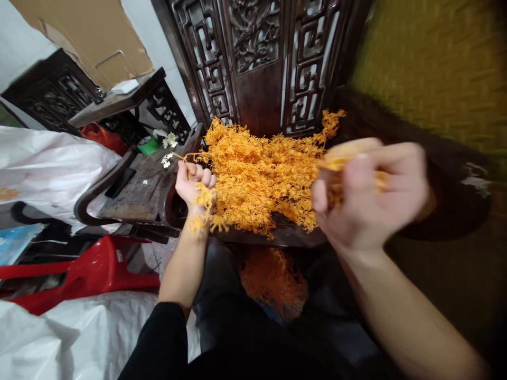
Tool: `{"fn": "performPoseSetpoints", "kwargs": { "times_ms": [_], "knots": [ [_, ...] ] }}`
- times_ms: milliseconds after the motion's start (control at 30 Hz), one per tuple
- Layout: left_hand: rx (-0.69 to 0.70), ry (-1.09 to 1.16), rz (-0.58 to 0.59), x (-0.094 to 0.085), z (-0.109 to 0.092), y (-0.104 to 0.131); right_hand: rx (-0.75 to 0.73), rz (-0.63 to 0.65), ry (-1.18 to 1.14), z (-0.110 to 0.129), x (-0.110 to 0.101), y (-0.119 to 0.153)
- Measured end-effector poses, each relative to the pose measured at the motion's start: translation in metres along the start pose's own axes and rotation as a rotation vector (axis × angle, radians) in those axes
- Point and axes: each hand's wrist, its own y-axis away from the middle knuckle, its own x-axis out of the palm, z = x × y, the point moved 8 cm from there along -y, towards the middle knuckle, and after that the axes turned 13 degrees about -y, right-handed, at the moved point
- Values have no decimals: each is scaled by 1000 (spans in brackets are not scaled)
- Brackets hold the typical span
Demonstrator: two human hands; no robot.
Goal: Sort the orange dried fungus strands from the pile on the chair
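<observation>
A wide heap of frilly orange plastic pieces [257, 179], like small branching sprigs, covers the seat of a carved dark wooden chair in front of me. My left hand [195, 179] is closed at the heap's left edge around a thin orange stem, and a frilly sprig [204, 198] hangs over its wrist. To the right and nearer the camera, my right hand [368, 192] is raised and closed on a bunch of orange sprigs, blurred by motion. Its fingers hide part of what it holds.
The carved chair back [261, 105] rises behind the heap. Cream flower pieces [170, 140] and green tape [148, 145] lie on a wooden surface at left. A red plastic stool [99, 266] and white sacks [87, 332] stand lower left. More orange pieces [273, 279] sit below the seat.
</observation>
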Motion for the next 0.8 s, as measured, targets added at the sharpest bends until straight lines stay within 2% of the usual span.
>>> {"fn": "performPoseSetpoints", "kwargs": {
  "times_ms": [67, 167, 233, 333, 400, 533, 667, 800],
  "knots": [
    [-1, -35, 60, 15, 2, 12, 24, 7, -1, -7, -2, -6],
    [-23, -79, 129, 38, 10, 32, 200, 144, 85, -32, 10, -4],
    [-10, -101, 166, 47, 14, 40, 244, 239, 192, -43, 20, 2],
    [48, -134, 183, 50, 16, 44, 202, 451, 317, -51, 42, 14],
    [79, -163, 150, 49, 16, 43, 116, 535, 353, -51, 52, 21],
    [127, -235, 127, 52, 17, 45, -32, 545, 422, -50, 58, 26],
    [177, -264, 151, 56, 14, 50, -36, 529, 441, -53, 56, 26],
    [161, -252, 143, 55, 15, 51, -21, 593, 434, -52, 59, 26]
  ]
}}
